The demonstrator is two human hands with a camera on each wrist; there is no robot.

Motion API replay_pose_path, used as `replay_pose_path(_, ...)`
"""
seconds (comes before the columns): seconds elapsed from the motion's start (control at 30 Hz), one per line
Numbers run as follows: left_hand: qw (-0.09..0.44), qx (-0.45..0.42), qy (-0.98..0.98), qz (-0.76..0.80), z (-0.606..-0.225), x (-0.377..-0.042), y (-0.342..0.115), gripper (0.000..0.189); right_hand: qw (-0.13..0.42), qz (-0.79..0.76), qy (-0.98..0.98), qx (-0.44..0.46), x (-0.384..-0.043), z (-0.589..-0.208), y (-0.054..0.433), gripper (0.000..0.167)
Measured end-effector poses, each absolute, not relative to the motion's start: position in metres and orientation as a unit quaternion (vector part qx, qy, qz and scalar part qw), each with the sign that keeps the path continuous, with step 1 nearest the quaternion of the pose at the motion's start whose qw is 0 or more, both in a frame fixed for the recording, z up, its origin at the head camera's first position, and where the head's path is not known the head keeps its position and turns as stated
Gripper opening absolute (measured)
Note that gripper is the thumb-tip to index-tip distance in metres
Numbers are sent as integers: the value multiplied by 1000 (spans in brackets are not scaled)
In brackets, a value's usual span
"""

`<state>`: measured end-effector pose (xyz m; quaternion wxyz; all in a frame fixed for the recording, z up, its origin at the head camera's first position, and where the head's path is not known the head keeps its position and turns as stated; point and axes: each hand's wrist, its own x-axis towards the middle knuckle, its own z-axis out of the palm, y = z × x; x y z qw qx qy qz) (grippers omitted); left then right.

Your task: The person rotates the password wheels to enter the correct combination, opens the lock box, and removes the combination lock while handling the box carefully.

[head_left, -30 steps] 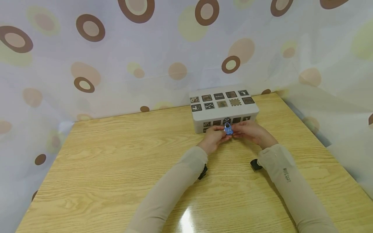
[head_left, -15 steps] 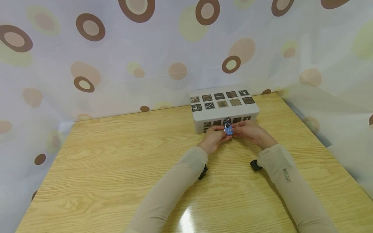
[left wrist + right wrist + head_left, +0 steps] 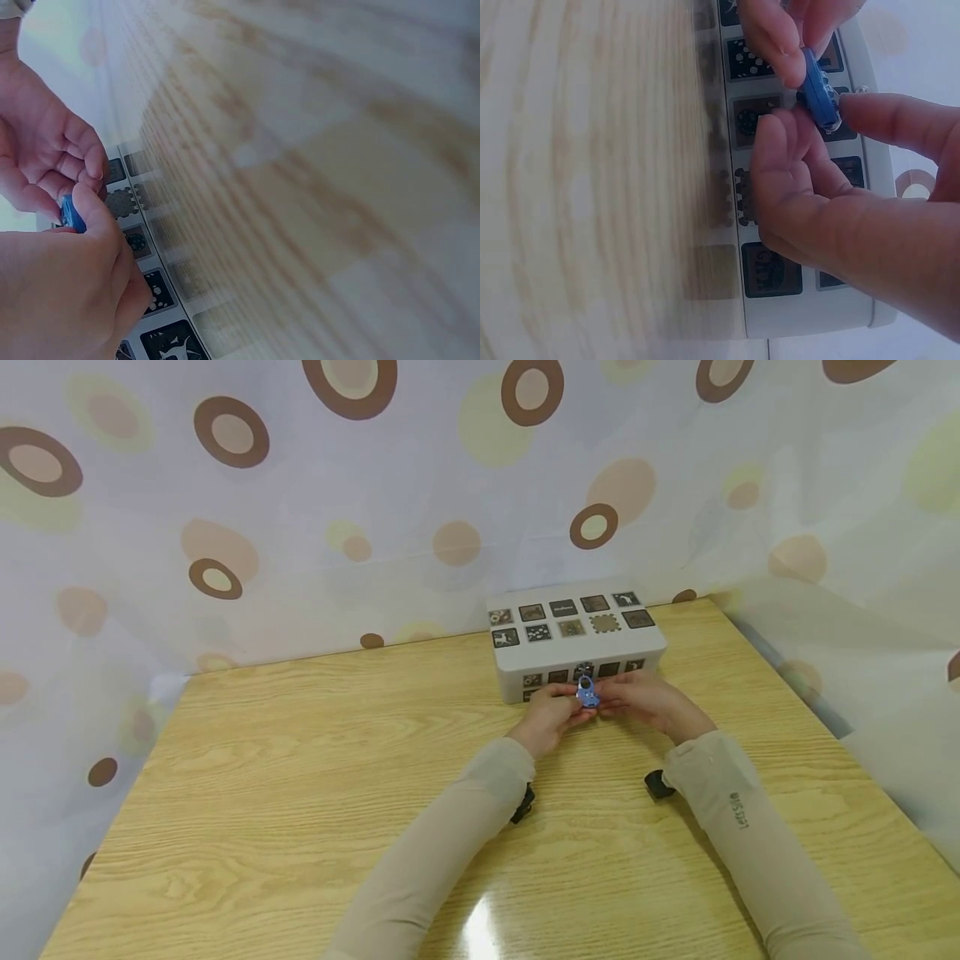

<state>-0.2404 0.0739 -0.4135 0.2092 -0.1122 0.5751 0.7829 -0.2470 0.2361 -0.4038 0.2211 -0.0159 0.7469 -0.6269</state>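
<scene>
Nothing much has moved: left hand (image 3: 547, 717) and right hand (image 3: 647, 698) have their fingers pinching the lock (image 3: 587, 696), maybe not yet undone, in front of the box (image 3: 579, 646), still closed.

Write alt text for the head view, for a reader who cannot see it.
A person's left hand and right hand hold a small blue padlock at the front of a white, patterned box. The box stands on a wooden table before a spotted backdrop.
</scene>
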Motion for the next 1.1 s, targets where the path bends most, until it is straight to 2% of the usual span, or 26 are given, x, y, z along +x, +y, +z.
replay_pose_path(1.1,209,-105,580,780,-413,-239,73,23,216,-628,747,-17,-248,-405,235,48)
